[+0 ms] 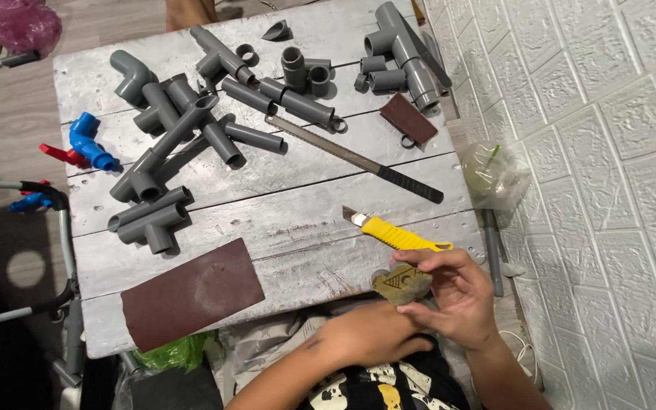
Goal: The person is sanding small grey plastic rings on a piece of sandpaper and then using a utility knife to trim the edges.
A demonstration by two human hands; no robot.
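My right hand [457,292] pinches a small, flat, yellowish tin [402,282] at the near edge of the surface [290,220]; my left hand [373,334] sits just beneath, fingers curled, holding nothing I can see. The yellow plastic utility knife [392,231] lies just beyond, long axis slanting left-right, nearer my right.

The grey-painted plank table [282,220] carries grey pipe fittings [191,121], a blue valve [89,144], a saw [354,158], a yellow utility knife [392,231] and a brown sandpaper sheet [191,292].
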